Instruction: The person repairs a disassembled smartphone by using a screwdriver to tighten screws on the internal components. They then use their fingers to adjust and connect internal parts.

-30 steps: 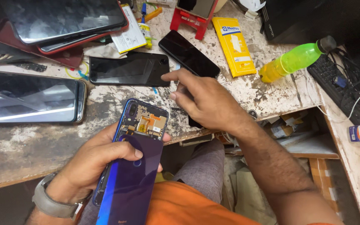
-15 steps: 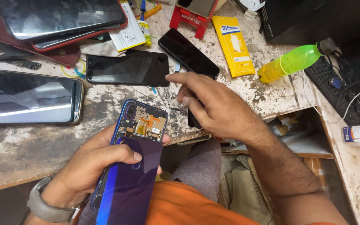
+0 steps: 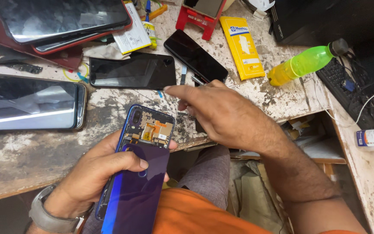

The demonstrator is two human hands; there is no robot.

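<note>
Scarred, paint-flecked workbench (image 3: 31, 160): the left hand (image 3: 96, 177) clamps a blue smartphone (image 3: 139, 173) — back cover slid partway down, upper circuit board exposed, lower half still covered — while the right hand (image 3: 226, 117) hovers above, fingers loosely curled around a slim metal tool (image 3: 198, 79).

- The phone (image 3: 137, 173) in the left hand (image 3: 96, 177) had a glossy, smooth blue-purple back cover, partly slid off over bare circuit parts and a copper-coloured flex.
- The bench (image 3: 35, 147) looked like worn wood, its pale coating chipped, rough and stained.
- The black phone (image 3: 133, 71) lying flat showed smooth, reflective glass.
- The green bottle (image 3: 304, 64) was translucent shiny plastic.
- The yellow packet (image 3: 242, 47) looked like printed glossy card.
- The wristband (image 3: 48, 216) was matt grey.
</note>
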